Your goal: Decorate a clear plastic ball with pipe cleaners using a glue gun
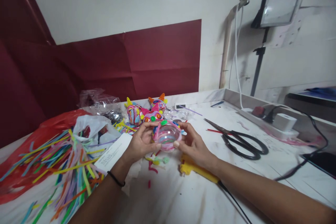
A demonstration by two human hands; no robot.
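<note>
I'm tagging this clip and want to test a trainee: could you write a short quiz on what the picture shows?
1. What are the left hand and right hand holding?
A) the red bag
B) the round piece with a clear dome and pink rim
C) the white card
2. True or false: the black-handled scissors lie to the right of both hands.
3. Fill in the blank: the black wristband is on the person's ____ wrist.

Key: 1 B; 2 true; 3 left
</note>
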